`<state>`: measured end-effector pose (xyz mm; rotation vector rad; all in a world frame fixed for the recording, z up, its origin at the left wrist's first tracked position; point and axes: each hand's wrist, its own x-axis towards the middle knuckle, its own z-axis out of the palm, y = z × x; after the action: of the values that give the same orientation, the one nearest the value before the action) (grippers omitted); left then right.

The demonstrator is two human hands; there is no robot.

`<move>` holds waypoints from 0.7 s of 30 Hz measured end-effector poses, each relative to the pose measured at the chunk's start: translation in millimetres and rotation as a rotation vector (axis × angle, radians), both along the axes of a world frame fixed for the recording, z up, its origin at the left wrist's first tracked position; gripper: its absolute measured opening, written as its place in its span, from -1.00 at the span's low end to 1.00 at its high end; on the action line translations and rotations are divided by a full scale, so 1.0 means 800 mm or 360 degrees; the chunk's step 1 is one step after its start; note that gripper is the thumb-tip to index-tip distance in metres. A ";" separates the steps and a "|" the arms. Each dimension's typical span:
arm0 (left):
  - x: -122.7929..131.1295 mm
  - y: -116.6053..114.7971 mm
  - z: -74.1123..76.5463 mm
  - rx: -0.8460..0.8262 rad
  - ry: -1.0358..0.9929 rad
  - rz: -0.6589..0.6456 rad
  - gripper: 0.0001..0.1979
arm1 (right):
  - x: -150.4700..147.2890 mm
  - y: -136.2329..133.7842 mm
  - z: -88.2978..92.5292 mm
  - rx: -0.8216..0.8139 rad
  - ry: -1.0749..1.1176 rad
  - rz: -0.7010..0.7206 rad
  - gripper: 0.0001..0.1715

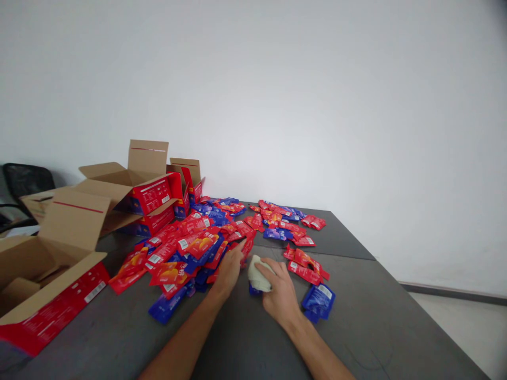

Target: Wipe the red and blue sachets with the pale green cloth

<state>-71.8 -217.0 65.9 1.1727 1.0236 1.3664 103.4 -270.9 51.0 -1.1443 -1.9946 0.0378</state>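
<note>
My right hand (280,290) is closed around a folded, pale cloth (258,272) above the dark table. A blue pouch (254,291) shows partly from under the cloth; most of it is hidden. To the left, my left hand (229,270) reaches along the edge of a pile of red and blue pouches (194,240). Its fingers are stretched forward beside a red pouch (249,247), and whether they touch it I cannot tell. Right of my right hand lie some red pouches (304,273) and a blue pouch (319,301).
Open red cardboard boxes (152,195) stand at the back left, with another open box (67,303) at the near left. A further group of pouches (283,221) lies at the back of the table (356,327). Behind is a white wall; a black chair (28,182) stands far left.
</note>
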 end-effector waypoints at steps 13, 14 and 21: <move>-0.096 0.039 0.003 0.0629 0.1322 0.1114 -0.46 | 0.022 0.025 -0.017 0.0023 0.0016 -0.0246 -0.23; -0.103 0.044 0.000 0.0615 0.1305 0.1166 -0.50 | 0.023 0.026 -0.017 0.0027 0.0018 -0.0243 -0.23; -0.115 0.059 -0.021 0.0567 0.1896 0.0902 -0.68 | 0.022 0.026 -0.018 -0.0034 -0.0005 -0.0251 -0.21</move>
<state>-163.6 -169.9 49.2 2.1756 2.1160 1.2330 120.8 -250.2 36.8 -1.3122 -1.9049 -0.0240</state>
